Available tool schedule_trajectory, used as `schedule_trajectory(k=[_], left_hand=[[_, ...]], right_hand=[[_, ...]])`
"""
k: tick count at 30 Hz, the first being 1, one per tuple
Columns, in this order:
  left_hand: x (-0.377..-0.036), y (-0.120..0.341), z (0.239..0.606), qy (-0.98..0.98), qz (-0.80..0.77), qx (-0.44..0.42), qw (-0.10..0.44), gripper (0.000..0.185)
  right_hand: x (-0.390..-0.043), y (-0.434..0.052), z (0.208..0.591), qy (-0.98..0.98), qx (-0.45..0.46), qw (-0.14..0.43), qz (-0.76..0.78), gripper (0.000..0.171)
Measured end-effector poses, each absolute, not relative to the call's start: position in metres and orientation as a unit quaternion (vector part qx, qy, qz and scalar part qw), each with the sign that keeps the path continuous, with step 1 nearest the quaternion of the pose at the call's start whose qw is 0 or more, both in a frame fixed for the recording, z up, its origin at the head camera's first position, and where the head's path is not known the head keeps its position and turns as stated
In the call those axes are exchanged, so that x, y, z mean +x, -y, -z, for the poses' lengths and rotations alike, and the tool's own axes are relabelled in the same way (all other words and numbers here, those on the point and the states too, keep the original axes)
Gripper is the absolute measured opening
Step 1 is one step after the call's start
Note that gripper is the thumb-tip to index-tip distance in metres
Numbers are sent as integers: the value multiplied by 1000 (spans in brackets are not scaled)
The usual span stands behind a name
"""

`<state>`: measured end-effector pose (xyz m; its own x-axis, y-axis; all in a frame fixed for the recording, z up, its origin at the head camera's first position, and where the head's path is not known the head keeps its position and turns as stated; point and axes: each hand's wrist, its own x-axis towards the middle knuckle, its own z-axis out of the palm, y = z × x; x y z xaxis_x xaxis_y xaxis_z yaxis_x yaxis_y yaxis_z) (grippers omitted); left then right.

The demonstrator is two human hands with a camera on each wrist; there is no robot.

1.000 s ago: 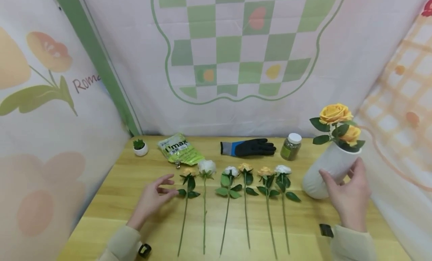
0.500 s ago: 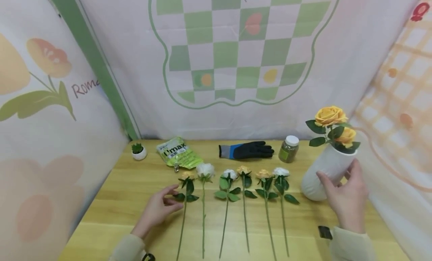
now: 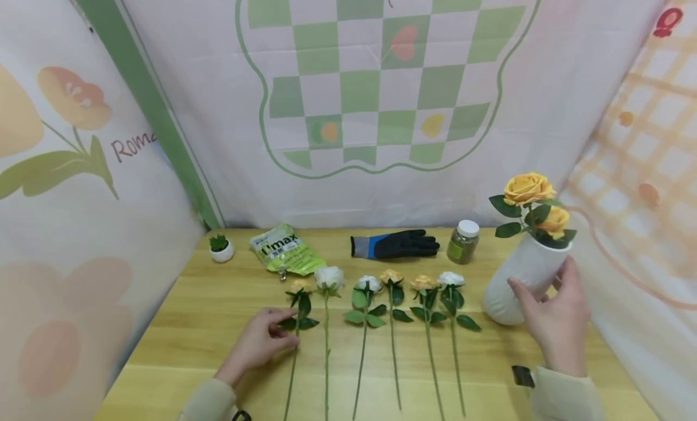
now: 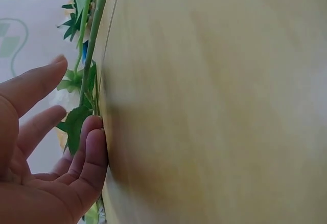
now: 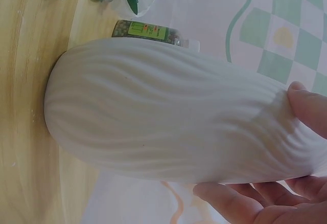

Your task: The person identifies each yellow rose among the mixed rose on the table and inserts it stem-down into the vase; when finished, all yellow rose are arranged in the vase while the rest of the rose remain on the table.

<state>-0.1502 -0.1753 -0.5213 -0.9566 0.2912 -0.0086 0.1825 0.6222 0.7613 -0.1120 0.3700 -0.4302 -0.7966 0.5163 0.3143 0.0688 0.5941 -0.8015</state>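
Observation:
My right hand [image 3: 561,321] grips a white ribbed vase [image 3: 525,276], thumb on one side and fingers on the other. The vase leans to the right, and two yellow roses [image 3: 529,189] stand in its mouth. At the left end of a row of artificial roses, my left hand [image 3: 261,343] is beside a yellow rose [image 3: 291,378], its fingertips at the leaves and upper stem. In the left wrist view, the thumb stands apart from the green stem [image 4: 93,42] and the fingers are loosely bent near a leaf [image 4: 76,127]. A white rose [image 3: 329,278] lies just right of it.
Several more white and yellow roses [image 3: 366,348] lie side by side on the wooden table [image 3: 179,324]. Along the back are a small potted succulent [image 3: 221,249], a green pouch [image 3: 288,251], a black-and-blue glove [image 3: 405,244] and a white-lidded jar [image 3: 463,242].
My left hand has moved right, reaching the leftmost yellow rose's stem and leaves. The right hand still holds the tilted vase. The head view has shifted slightly.

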Motion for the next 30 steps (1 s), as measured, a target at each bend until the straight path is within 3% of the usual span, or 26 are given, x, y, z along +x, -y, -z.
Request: schedule_trajectory(k=[21, 30], left_hand=[[-160, 176, 518, -893, -394, 186, 118, 43], [-165, 165, 514, -899, -352, 228, 128, 54]], right_hand=[[-111, -370, 433, 853, -170, 278, -408, 91], [-111, -369, 431, 852, -174, 280, -407, 90]])
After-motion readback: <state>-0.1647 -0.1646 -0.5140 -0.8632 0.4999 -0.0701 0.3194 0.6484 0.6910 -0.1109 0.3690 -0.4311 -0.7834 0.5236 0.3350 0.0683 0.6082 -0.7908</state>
